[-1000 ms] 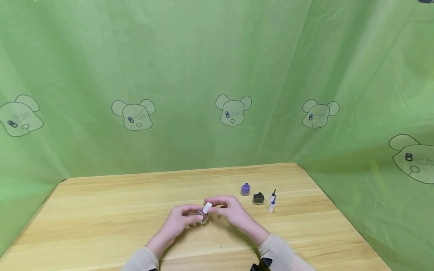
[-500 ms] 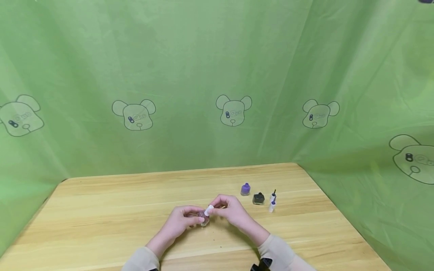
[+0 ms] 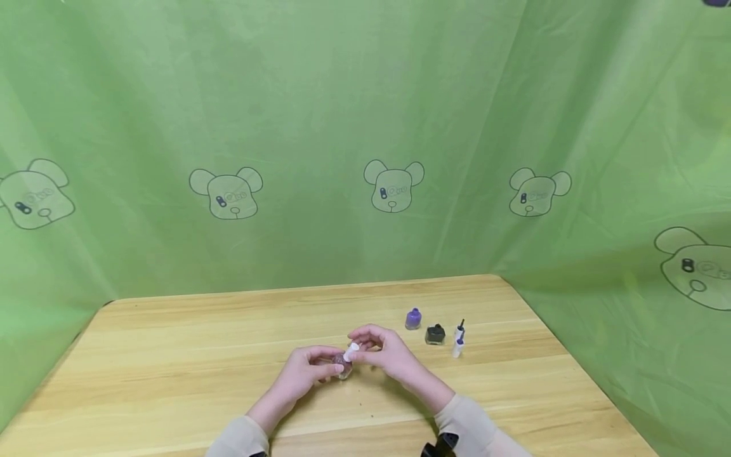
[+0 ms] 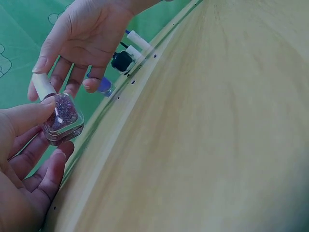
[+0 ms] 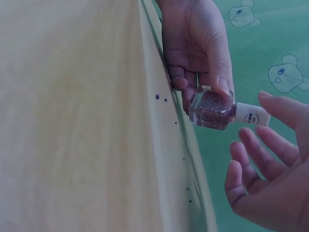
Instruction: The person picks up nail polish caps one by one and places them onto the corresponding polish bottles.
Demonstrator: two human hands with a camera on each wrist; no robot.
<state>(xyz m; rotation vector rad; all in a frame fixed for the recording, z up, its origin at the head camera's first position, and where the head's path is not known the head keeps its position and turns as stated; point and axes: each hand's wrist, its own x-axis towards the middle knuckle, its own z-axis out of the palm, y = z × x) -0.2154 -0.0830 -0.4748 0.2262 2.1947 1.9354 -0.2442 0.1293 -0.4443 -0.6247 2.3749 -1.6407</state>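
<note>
My left hand (image 3: 305,370) pinches a small clear nail polish bottle (image 5: 211,113) holding dark reddish glitter polish, its thumb across the front. A white cap (image 5: 251,116) with dark print sits at the bottle's neck, a short dark strip of neck showing between them. At the cap's outer end, the thumb and index finger of my right hand (image 3: 390,355) pinch it, while the other fingers are loosely bent and apart. In the head view the bottle leans, with the cap up and to the right, over the wooden table (image 3: 188,368).
To the right stand a purple nail polish bottle (image 3: 414,319) and a black one (image 3: 435,335), both uncapped. Beside them two white caps (image 3: 458,349) stand with their brushes pointing up. Small dark specks dot the tabletop. A green curtain (image 3: 308,127) surrounds the table.
The fingers of my right hand have shifted around the white cap, bunching and then spreading again. The bottle and cap moved slightly to the right and partly back. My left hand stays nearly still.
</note>
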